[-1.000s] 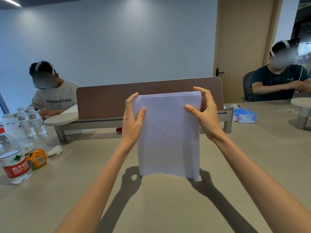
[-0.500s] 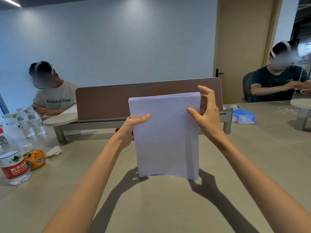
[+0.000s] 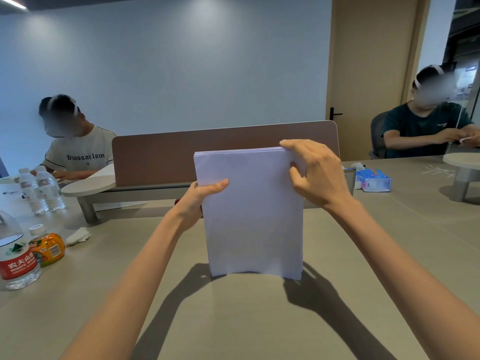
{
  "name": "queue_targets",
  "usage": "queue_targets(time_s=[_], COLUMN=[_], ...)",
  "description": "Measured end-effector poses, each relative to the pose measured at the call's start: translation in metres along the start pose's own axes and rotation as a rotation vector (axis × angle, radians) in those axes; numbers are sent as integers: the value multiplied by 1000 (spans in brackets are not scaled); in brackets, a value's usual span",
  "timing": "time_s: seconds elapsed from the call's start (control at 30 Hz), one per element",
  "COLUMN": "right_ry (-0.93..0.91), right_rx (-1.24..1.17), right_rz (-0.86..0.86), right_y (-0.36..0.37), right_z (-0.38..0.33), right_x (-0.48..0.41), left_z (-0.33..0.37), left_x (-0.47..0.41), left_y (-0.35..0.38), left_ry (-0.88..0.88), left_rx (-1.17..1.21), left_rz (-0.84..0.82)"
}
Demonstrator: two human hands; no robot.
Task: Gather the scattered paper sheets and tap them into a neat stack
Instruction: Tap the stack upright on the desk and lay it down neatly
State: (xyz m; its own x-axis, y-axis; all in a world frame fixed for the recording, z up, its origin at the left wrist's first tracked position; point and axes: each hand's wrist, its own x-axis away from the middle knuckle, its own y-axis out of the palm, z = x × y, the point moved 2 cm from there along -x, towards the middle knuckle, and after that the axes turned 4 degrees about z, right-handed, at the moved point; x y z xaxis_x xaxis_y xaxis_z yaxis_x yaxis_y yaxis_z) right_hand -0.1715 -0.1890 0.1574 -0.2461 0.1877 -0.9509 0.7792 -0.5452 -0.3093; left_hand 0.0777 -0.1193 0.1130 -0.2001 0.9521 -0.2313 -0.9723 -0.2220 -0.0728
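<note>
On table (image 3: 259, 320), upright paper stack (image 3: 252, 216), divider (image 3: 161, 157) behind, bottles (image 3: 41, 189) perhaps water

Matt white paper stack (image 3: 252, 216); smooth matt table (image 3: 233, 320).

one paper stack (image 3: 252, 216), four bottles (image 3: 42, 189)

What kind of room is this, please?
Probably a shared office or meeting room: a long table with a low desk divider, other seated people working at it, and a plain door behind.
</note>
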Motion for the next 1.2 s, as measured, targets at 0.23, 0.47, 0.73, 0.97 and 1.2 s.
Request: queue_targets(time_s=[0.23,0.47,0.73,0.97,1.2], right_ry=[136,778,833,774,1011], right_rx=[-189,-1020,-1220,-1070,-1089], right_rz=[-71,-282,-640,-124,-174], right_y=[6,19,36,36,57], right_z=[7,23,21,1,9], right_x=[8,21,10,-2,60], left_z=[0,2,20,34,-20], left_x=[2,2,-9,-16,-6], left_y=[1,-1,-1,3,7], left_ry=[-4,1,-48,145,1], left_rx=[-8,2,36,8,69], left_rz=[3,-31,-125,50,28])
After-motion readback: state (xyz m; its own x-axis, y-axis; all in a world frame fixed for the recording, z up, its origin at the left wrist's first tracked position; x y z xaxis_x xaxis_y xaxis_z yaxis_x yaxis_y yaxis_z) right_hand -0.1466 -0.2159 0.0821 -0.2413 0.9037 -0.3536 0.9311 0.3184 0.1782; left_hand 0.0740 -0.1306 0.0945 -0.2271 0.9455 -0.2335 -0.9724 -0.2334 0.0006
